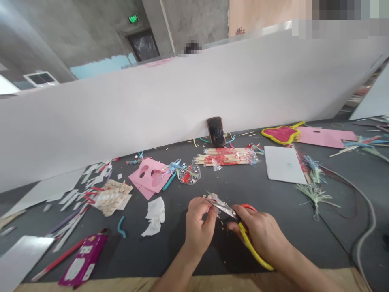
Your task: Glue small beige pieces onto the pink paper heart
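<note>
My right hand [266, 233] grips a pair of scissors [224, 208] with yellow and red handles and metal blades. The blades point left and reach to the fingertips of my left hand [198, 223]. My left thumb and forefinger are pinched together beside the blades, and whatever lies between them is too small or hidden to name. Small pale crumbs [222, 223] are scattered on the dark table [176, 255] under and around both hands.
A phone [216, 132] leans on the white partition [136, 109]. Before it lie bundled sticks [227, 156] in wrapping. Pink mask-like paper [153, 174], a crumpled tissue [154, 217] and a purple packet [83, 259] are on the left; a white card [284, 164] and tassels [316, 196] on the right.
</note>
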`<state>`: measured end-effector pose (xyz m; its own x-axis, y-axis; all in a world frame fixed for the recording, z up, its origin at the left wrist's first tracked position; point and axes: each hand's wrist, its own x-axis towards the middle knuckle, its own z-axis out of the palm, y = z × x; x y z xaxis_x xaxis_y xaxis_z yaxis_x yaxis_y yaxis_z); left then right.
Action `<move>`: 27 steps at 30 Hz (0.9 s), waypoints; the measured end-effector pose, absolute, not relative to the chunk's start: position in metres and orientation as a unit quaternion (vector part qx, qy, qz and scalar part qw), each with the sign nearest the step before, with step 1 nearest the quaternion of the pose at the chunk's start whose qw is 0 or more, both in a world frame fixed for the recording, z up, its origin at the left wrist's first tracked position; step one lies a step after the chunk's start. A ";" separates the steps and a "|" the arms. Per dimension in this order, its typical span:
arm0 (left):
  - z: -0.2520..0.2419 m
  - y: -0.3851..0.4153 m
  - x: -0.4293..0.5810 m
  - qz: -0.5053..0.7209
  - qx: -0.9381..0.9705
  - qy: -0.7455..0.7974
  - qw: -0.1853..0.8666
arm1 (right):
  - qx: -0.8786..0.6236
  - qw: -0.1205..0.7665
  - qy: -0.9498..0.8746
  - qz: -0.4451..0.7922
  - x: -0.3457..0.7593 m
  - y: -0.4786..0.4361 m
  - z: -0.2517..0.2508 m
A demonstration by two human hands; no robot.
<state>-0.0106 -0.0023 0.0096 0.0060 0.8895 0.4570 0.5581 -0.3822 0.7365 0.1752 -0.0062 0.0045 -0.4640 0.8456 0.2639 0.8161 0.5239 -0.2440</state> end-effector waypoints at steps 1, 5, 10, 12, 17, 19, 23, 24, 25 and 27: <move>0.009 -0.002 -0.010 0.468 0.682 0.532 0.181 | -0.484 0.182 -0.855 0.048 0.175 -0.006 0.005; 0.006 -0.002 -0.010 0.478 0.675 0.527 0.193 | -0.479 0.182 -0.856 0.067 0.177 -0.004 0.005; 0.004 0.000 -0.012 0.501 0.667 0.505 0.222 | -0.477 0.177 -0.857 0.080 0.177 -0.002 0.009; 0.007 0.001 -0.013 0.491 0.672 0.492 0.255 | -0.476 0.176 -0.857 0.089 0.177 -0.001 0.012; 0.015 0.003 -0.017 0.463 0.669 0.477 0.333 | -0.464 0.184 -0.860 0.110 0.177 -0.001 0.009; 0.015 0.003 -0.017 0.460 0.664 0.479 0.344 | -0.463 0.183 -0.860 0.111 0.178 -0.001 0.006; 0.014 0.001 -0.017 0.471 0.651 0.478 0.354 | -0.461 0.173 -0.865 0.098 0.180 -0.003 0.005; 0.014 0.001 -0.017 0.472 0.650 0.477 0.356 | -0.459 0.169 -0.867 0.094 0.179 -0.004 0.006; 0.014 0.000 -0.016 0.471 0.652 0.475 0.356 | -0.460 0.166 -0.868 0.092 0.179 -0.005 0.008; 0.014 -0.001 -0.015 0.468 0.659 0.475 0.348 | -0.465 0.166 -0.865 0.088 0.178 -0.006 0.010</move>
